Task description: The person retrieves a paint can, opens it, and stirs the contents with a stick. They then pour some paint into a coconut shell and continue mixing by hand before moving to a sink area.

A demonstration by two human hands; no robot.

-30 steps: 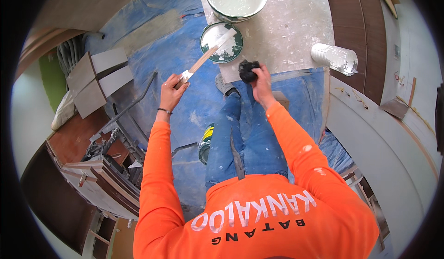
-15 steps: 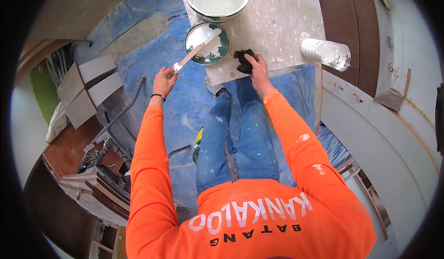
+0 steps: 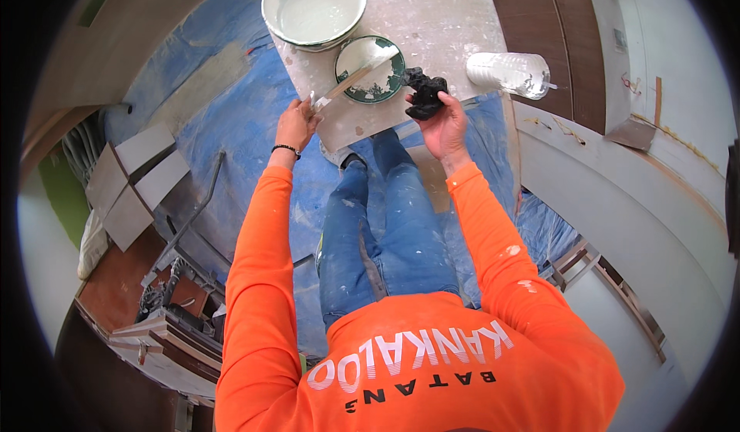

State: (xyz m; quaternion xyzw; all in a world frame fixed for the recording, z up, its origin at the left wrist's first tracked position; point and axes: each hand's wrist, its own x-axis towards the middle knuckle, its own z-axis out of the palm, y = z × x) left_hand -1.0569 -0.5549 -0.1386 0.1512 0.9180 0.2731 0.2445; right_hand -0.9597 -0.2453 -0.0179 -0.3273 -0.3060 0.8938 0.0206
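My left hand (image 3: 296, 127) is closed on the near end of a flat wooden stick (image 3: 351, 80). The stick's far part is coated white and reaches over a round, green-rimmed lid (image 3: 370, 91) smeared with white paint. A crumpled black cloth (image 3: 426, 97), perhaps a glove, is gripped in the fingers of my right hand (image 3: 447, 130), just right of the lid. Behind the lid stands a round bucket (image 3: 314, 12) with whitish paint inside. All of these are at or above a paint-spotted board (image 3: 443, 16).
A ribbed, clear-and-white plastic bottle (image 3: 509, 74) lies on the board's right side. Blue plastic sheeting (image 3: 254, 124) covers the floor. Grey panels (image 3: 135, 181) lean at the left near a metal frame (image 3: 193, 212). A long white panel (image 3: 617, 178) runs along the right.
The stick and the lid have shifted right relative to the bucket, closer to my right hand. The black cloth is raised and looks more spread out. The whole view has shifted a little.
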